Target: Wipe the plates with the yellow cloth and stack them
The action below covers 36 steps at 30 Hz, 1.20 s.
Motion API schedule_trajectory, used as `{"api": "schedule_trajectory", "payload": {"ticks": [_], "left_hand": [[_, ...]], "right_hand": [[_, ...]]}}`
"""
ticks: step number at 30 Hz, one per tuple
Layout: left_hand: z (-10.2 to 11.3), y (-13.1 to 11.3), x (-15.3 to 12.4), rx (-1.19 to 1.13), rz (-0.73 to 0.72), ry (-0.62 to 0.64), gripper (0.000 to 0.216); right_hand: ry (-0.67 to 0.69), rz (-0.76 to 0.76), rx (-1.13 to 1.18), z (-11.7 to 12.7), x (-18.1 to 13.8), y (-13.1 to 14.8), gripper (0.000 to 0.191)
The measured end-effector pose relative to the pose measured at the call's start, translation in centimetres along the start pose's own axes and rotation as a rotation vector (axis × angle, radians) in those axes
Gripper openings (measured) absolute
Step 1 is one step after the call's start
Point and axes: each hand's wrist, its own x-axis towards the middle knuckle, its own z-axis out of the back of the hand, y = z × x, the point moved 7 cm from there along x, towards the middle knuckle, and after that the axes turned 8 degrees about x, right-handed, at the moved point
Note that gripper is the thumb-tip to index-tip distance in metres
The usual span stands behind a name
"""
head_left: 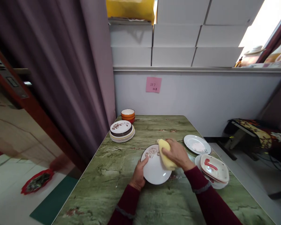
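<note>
A white plate (pixel 154 172) with a brown flower print and dark rim is held over the middle of the table. My left hand (pixel 139 172) grips its left edge, thumb on top and fingers underneath. In my right hand (pixel 176 153) is a yellow sponge (pixel 165 156), pressed against the plate's right side. The sponge covers part of the print and the rim there.
On the green table (pixel 103 184), stacked plates (pixel 120 128) and orange bowls (pixel 128 113) stand at the back left. An oval white plate (pixel 197 144) lies at the right, with stacked square dishes (pixel 214 168) nearer me. A purple curtain (pixel 93 62) hangs at the left.
</note>
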Motion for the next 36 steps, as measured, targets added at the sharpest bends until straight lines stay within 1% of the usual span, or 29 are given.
{"api": "schedule_trajectory", "payload": {"ticks": [1,3,4,5,6,7,8,10,11,13,15,17,19,21,23,25,26,28,30,32,33,36], "left_hand": [[0.1,-0.3,0.0,-0.048,-0.001,-0.031,0.040],[0.2,-1.1,-0.1,-0.166,-0.031,-0.100,0.042],[0.1,-1.4,-0.1,-0.226,-0.059,-0.125,0.042],[-0.1,-1.8,-0.3,-0.282,-0.091,-0.145,0.043],[-0.3,-2.0,-0.4,-0.328,-0.126,-0.159,0.044],[-0.6,-2.2,-0.6,-0.362,-0.158,-0.165,0.044],[-0.9,-2.3,-0.9,-0.385,-0.188,-0.170,0.045],[-1.4,-2.4,-1.4,-0.410,-0.252,-0.182,0.046],[-1.6,-2.4,-1.7,-0.416,-0.283,-0.186,0.047],[-2.0,-2.4,-2.1,-0.427,-0.331,-0.183,0.048],[-2.4,-2.1,-2.4,-0.424,-0.363,-0.164,0.051],[-2.5,-1.4,-2.7,-0.376,-0.372,-0.164,0.051],[-2.4,-0.9,-3.0,-0.273,-0.363,-0.162,0.052],[-2.4,-1.1,-3.6,-0.150,-0.374,-0.113,0.056],[-2.4,-2.5,-4.4,-0.044,-0.424,-0.046,0.055],[-2.3,-5.0,-5.4,0.064,-0.482,-0.011,0.047],[-2.5,-6.3,-5.8,0.143,-0.506,0.004,0.043],[-3.4,-8.6,-6.2,0.328,-0.500,0.058,0.040],[-4.7,-9.9,-6.4,0.568,-0.474,0.122,0.038],[-5.7,-10.3,-6.4,0.740,-0.451,0.154,0.031],[-5.9,-10.2,-6.3,0.773,-0.438,0.161,0.030],[-5.9,-9.2,-6.5,0.710,-0.393,0.168,0.032]], "right_hand": [[0.040,-0.042,0.052,0.2,-0.2,-0.5,0.025],[0.113,-0.078,0.196,-0.4,-1.1,-0.8,0.034],[0.115,-0.096,0.315,-1.1,-1.7,-0.9,0.039],[0.086,-0.131,0.471,-1.9,-2.3,-1.1,0.043],[0.030,-0.180,0.680,-3.0,-3.0,-1.3,0.046],[-0.059,-0.238,0.837,-4.0,-3.8,-1.6,0.050],[-0.153,-0.290,0.953,-5.0,-4.6,-1.8,0.054],[-0.250,-0.337,1.157,-7.1,-5.8,-1.4,0.063],[-0.252,-0.341,1.251,-8.0,-6.2,-0.9,0.066],[-0.187,-0.329,1.410,-9.1,-6.6,0.6,0.069],[-0.143,-0.343,1.495,-9.4,-6.7,1.8,0.069],[-0.198,-0.413,1.508,-9.2,-6.5,1.8,0.067],[-0.273,-0.470,1.491,-8.5,-6.2,1.2,0.064],[-0.292,-0.465,1.451,-7.3,-5.6,0.5,0.060],[-0.275,-0.423,1.354,-5.5,-4.9,-0.3,0.056],[-0.245,-0.374,1.203,-3.2,-4.3,-0.9,0.054],[-0.216,-0.341,1.114,-2.1,-4.0,-1.0,0.053],[-0.130,-0.241,0.928,0.0,-3.2,-0.5,0.052],[-0.007,-0.102,0.767,1.3,-2.6,0.9,0.053],[0.122,0.018,0.673,1.9,-2.2,2.5,0.054],[0.181,0.058,0.652,1.9,-2.1,3.2,0.054],[0.306,0.123,0.636,1.7,-2.1,4.8,0.050]]}}
